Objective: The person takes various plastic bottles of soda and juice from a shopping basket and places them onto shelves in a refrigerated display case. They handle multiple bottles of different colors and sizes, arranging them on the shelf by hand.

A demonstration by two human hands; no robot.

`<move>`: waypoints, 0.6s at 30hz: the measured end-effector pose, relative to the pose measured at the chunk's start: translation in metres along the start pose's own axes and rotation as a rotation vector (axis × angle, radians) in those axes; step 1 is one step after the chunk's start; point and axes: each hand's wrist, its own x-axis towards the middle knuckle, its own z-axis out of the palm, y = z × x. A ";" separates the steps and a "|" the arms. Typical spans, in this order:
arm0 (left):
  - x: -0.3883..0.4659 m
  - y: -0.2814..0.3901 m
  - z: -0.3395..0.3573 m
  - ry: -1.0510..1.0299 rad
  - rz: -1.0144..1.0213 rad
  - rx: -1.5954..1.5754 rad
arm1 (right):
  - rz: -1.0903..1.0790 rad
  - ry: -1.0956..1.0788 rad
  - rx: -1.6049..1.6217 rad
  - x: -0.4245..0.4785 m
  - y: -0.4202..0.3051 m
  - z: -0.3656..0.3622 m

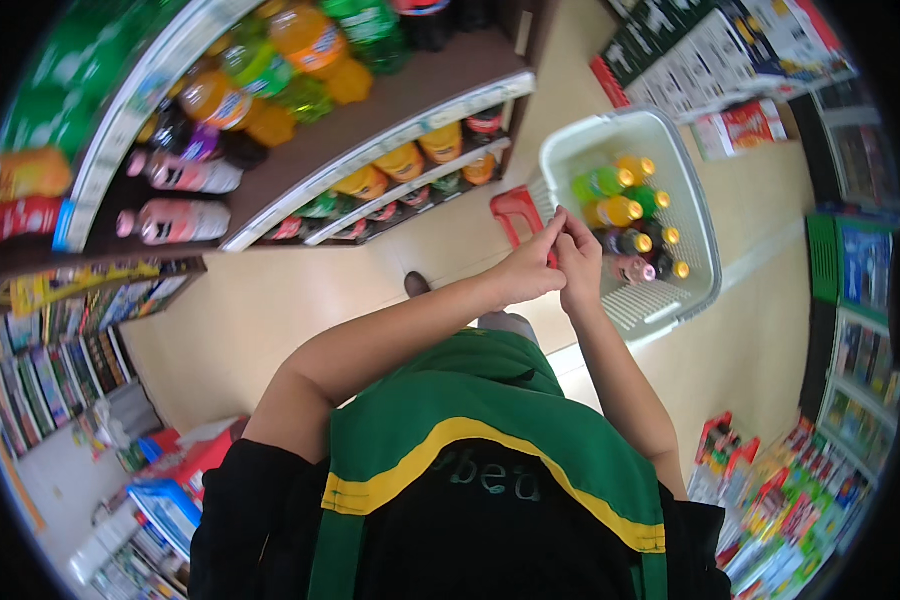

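Observation:
My left hand (529, 274) and my right hand (580, 262) meet in front of me, their fingertips touching. No object shows between them, though the overlapping fingers hide part of each palm. Just beyond, a pale grey perforated plastic basket (690, 180) stands on the floor. Several small drink bottles are upright in it: orange soda (616, 212), green soda (598, 184), dark soda (630, 241) and one pink bottle (630, 268). A red plastic handle-shaped piece (516, 210) sits at the basket's left side, partly behind my hands.
On my left, a shelf (420, 82) holds large orange soda bottles (322, 45) and pink bottles (187, 222), with more bottles on lower tiers. Printed cartons (720, 60) stand beyond the basket. Bookshelves (52, 375) are lower left; packaged goods (787, 502) lie lower right.

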 end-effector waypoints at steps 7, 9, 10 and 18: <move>-0.065 -0.017 -0.069 0.245 0.313 -0.077 | -0.036 -0.366 -0.094 -0.009 -0.029 0.105; -0.088 -0.018 -0.087 0.324 0.415 -0.105 | -0.075 -0.477 -0.137 -0.009 -0.030 0.135; -0.100 -0.019 -0.096 0.365 0.459 -0.119 | -0.141 -0.488 -0.115 -0.012 -0.026 0.154; -0.195 -0.034 -0.158 0.686 0.623 -0.167 | -0.337 -0.832 -0.248 -0.034 -0.005 0.283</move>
